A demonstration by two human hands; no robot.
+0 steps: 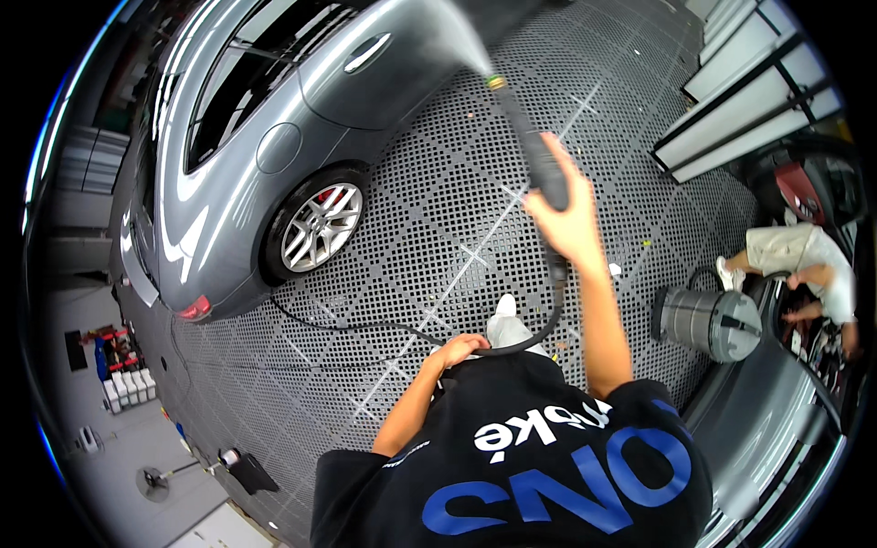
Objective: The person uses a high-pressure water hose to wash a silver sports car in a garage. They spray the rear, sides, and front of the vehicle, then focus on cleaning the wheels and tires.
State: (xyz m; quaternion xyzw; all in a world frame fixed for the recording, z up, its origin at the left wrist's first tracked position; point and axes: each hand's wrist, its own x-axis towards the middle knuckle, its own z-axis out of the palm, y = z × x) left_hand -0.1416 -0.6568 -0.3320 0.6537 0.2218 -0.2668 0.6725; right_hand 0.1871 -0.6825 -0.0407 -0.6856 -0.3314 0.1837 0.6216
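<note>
My right hand [573, 215] is wrapped round a black pressure washer gun [528, 137], stretched out ahead of me. From its yellow-ringed nozzle a white spray [463, 35] fans toward the side of a grey car [228, 233] at the left. A black hose [356, 326] runs from the gun's rear end, curves in front of my body and trails off toward the car's rear wheel [322, 226]. Low by my waist, my left hand [459, 349] is closed on that hose.
Dark perforated tiles [457, 219] cover the floor. At the right stand a grey drum vacuum [708, 321], another car [758, 402] and a person [804, 265] leaning by it. White panels [749, 91] stand at the upper right. A fan [153, 484] and white bottles [132, 390] are at the lower left.
</note>
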